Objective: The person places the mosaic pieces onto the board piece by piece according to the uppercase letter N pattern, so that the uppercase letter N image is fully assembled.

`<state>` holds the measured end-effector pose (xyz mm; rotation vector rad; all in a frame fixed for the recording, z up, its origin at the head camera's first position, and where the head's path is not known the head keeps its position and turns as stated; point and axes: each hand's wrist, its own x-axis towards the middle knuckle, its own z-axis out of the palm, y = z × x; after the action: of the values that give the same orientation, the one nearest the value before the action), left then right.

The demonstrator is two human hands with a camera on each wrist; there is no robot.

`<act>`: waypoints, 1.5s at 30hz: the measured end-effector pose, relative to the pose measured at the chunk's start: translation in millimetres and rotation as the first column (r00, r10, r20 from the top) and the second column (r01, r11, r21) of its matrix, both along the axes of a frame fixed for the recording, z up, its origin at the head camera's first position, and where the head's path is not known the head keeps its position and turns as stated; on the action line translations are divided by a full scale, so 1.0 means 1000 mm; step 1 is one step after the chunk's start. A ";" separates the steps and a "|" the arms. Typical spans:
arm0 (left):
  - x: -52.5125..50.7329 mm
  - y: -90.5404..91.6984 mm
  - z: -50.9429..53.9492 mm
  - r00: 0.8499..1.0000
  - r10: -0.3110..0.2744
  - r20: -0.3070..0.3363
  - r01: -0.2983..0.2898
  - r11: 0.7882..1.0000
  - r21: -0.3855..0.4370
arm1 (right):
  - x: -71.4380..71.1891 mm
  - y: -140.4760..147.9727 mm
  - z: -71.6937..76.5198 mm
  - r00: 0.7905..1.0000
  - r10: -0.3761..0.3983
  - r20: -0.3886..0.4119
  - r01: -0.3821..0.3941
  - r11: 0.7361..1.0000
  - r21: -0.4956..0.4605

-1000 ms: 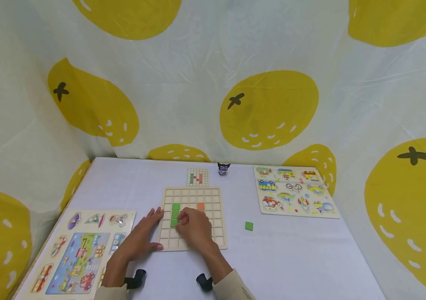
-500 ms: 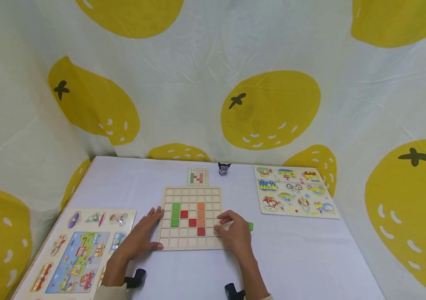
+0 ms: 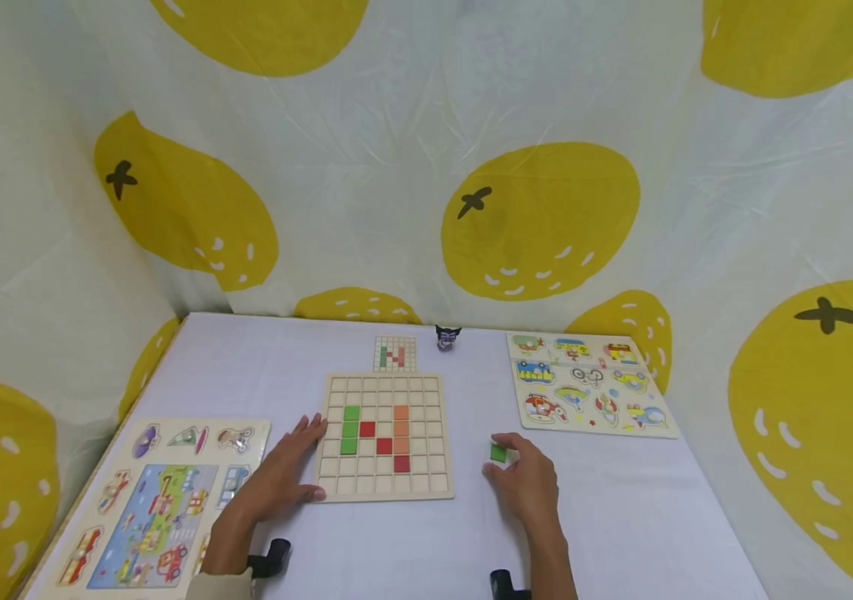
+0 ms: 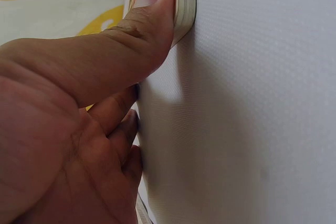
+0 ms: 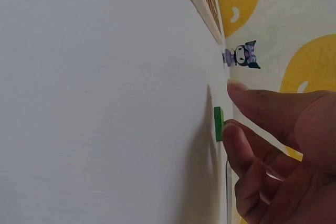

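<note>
A wooden grid board [image 3: 434, 430] lies in the middle of the table in the head view. Green tiles [image 3: 350, 430] form a column at its left. Red tiles [image 3: 384, 447] step diagonally down to the right, with orange tiles [image 3: 402, 421] in a column above the lowest one. My left hand [image 3: 276, 477] rests along the board's left edge, fingers straight, thumb on the near left corner. Right of the board, my right hand [image 3: 531, 479] spreads thumb and fingers around a loose green tile [image 5: 218, 124] on the table. In the right wrist view the thumb stands apart from that tile.
A small pattern card [image 3: 395, 354] touches or nearly touches the board's far edge. Beside it stands a small dark figurine [image 3: 447, 337]. Picture puzzle boards lie at the near left [image 3: 163, 517] and far right [image 3: 591, 383]. A fruit-print curtain [image 3: 366, 208] hangs behind the table.
My right hand has moved from above the grid board rightward to the loose green tile, uncovering the red and orange tiles. My left hand has stayed at the board's edge.
</note>
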<state>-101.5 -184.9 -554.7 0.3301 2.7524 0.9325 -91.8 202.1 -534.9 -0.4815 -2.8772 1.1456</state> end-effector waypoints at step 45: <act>0.000 0.001 -0.002 1.000 0.005 -0.009 -0.005 1.000 0.002 | 0.013 -0.012 -0.013 0.998 0.009 0.066 -0.013 0.998 0.069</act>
<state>-101.6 -183.5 -556.5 0.3279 2.7618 0.9375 -79.2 190.3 -547.5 -0.5115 -2.9672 1.0470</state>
